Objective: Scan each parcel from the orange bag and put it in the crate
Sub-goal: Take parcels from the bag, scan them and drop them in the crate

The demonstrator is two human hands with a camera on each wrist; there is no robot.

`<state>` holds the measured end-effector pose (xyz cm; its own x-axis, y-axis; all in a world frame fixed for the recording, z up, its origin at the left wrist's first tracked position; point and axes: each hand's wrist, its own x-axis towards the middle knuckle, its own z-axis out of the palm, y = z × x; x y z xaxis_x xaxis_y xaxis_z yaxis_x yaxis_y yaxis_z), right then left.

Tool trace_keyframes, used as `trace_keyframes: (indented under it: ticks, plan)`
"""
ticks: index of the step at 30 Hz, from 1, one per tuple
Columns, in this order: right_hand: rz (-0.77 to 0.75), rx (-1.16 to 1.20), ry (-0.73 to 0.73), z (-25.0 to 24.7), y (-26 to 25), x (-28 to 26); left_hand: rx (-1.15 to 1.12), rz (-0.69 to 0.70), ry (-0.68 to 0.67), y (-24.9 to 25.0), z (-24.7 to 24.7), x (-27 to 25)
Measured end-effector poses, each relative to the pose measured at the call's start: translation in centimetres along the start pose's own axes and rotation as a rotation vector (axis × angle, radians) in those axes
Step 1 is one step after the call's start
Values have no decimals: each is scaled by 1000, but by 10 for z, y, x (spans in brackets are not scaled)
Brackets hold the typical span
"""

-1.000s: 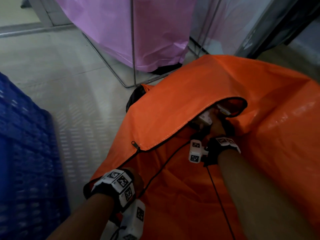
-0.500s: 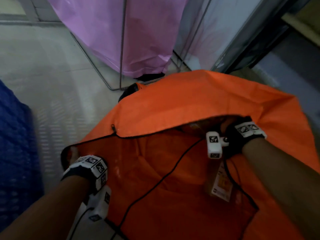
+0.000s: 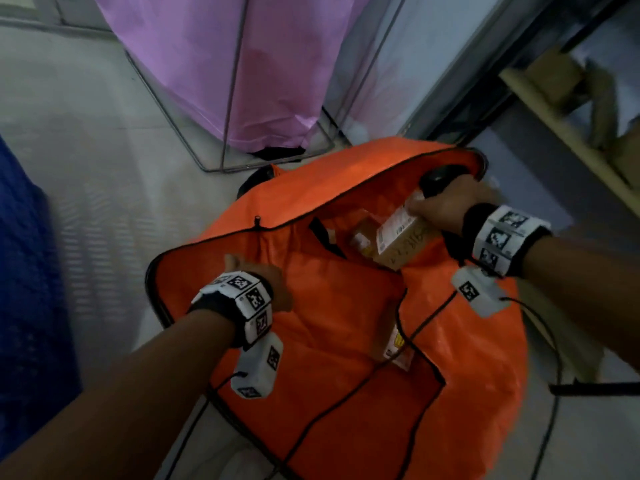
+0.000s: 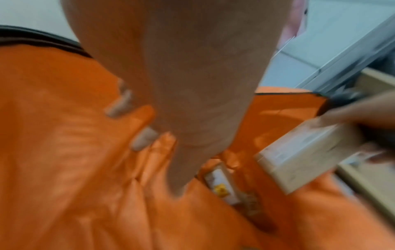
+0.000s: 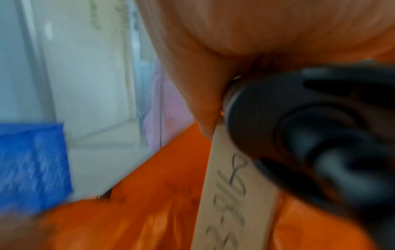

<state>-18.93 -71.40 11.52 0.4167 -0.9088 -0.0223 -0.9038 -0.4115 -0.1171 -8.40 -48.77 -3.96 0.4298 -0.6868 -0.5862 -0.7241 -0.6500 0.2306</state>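
Note:
The orange bag [image 3: 346,341] lies on the floor with its zipped mouth pulled wide. My left hand [image 3: 242,268] grips a fold of the bag's near-left fabric [image 4: 64,152], fingers curled into it. My right hand [image 3: 426,202] is over the bag's far right rim and holds a brown cardboard parcel [image 3: 401,244] with a white label, together with a black scanner [image 3: 436,178]. The right wrist view shows the scanner [image 5: 310,135] pressed against the parcel [image 5: 230,194], which bears handwriting. The parcel [image 4: 299,157] hangs above the bag's inside. The blue crate [image 3: 20,306] stands at the far left.
More parcels lie inside the bag: a yellowish one [image 3: 363,237] under the held box and a labelled one [image 3: 398,344] nearer me. A pink bag on a wire frame [image 3: 242,64] stands behind. Shelving [image 3: 571,98] runs along the right. Black cables cross the bag.
The bag's mouth has been pulled wide. My right hand has come up out of the bag with the cardboard parcel. My left hand has shifted right along the bag's edge.

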Motion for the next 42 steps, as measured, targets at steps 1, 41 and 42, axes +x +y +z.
trace_keyframes:
  ticks: [1,41,42]
  plan:
    - [-10,-11,10,4,2,-7,-30,1,-1,2,-4,-1]
    - [-1056,681,-476,-69,-199,-350,-1670,-105,798,-238,-56,-433]
    - [-1083,658,-447,-68,-199,-348,-1698,-105,803,-244,-56,-437]
